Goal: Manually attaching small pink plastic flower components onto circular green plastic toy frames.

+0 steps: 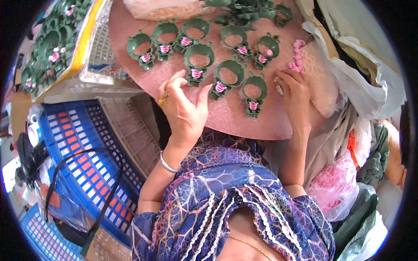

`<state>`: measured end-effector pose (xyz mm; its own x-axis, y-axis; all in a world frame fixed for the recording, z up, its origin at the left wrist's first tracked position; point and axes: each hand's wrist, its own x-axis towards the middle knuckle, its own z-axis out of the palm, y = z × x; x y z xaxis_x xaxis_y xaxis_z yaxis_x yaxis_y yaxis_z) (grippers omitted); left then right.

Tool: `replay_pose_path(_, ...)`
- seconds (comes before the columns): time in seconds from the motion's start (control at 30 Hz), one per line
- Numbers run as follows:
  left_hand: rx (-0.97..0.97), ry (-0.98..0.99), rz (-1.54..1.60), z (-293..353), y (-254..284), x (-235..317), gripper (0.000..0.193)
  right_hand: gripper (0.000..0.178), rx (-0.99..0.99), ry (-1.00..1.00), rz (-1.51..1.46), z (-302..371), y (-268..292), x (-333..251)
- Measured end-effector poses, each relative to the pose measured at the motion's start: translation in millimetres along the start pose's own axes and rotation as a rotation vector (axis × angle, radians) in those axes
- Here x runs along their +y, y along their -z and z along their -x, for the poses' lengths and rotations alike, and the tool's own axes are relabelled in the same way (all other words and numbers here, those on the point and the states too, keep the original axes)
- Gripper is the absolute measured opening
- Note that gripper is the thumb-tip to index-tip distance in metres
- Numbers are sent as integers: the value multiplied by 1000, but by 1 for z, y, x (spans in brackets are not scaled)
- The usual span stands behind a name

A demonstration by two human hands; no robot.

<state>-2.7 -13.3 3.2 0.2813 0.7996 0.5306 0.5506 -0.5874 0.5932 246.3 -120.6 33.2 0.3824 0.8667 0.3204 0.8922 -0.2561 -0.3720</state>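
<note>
Blouse [222, 167] nearest, before the bench [252, 128]; on it eight frames [240, 74] bear pink inserts [220, 88], only one a ball [269, 52] too, seven seemingly lacking it. Left hand [185, 111]: grip loose, empty; right hand [296, 93], by pink pieces [298, 54] at the bench's right: cannot tell.

The pink board [244, 128] has room along its near edge, but green frames [196, 68] crowd its middle, leaving narrow gaps.
</note>
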Motion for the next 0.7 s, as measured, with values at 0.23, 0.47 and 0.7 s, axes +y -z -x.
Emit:
replay_pose_path(0.23, 48, -23, 9, 0, 2, -1, 53, 20, -106, -48, -26, -4, 3, -2)
replay_pose_path(0.47, 39, -27, -50, -6, -7, -3, 54, 26, -119, 7, -80, -3, 4, 8)
replay_pose_path(0.7, -5, 89, 120, -2, -5, -5, 56, 26, -128, 100, -46, -4, 11, 10)
